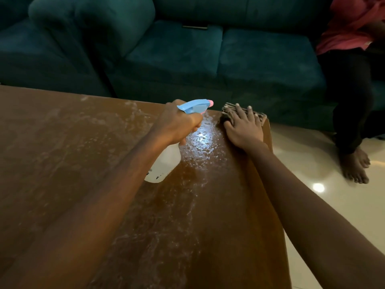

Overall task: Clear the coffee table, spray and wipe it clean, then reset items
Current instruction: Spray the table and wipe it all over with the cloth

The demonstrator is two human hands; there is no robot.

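Dark teal velvet sofa [218, 59] runs along far side of brown coffee table [52, 153]; two seat cushions side by side. Bulky padded armrest [91, 28] at left, more teal upholstery beyond. Thin dark object [194, 27] at seat-back seam, unclear. Glossy cream tile floor [312, 215] at right, round light reflection [318, 187] on it. Seated person at sofa's right end: pink top [350, 24], black trousers [352, 97], bare foot [354, 165] on floor. Room dim.

The coffee table [62, 163] is smooth brown wood, glossy where wet drops lie. Over it, the spray bottle [164, 163] is cloudy white plastic with a blue plastic head. On its far corner the cloth [226, 110] looks rough and woven. Behind it the sofa [177, 51] is matt plush fabric.
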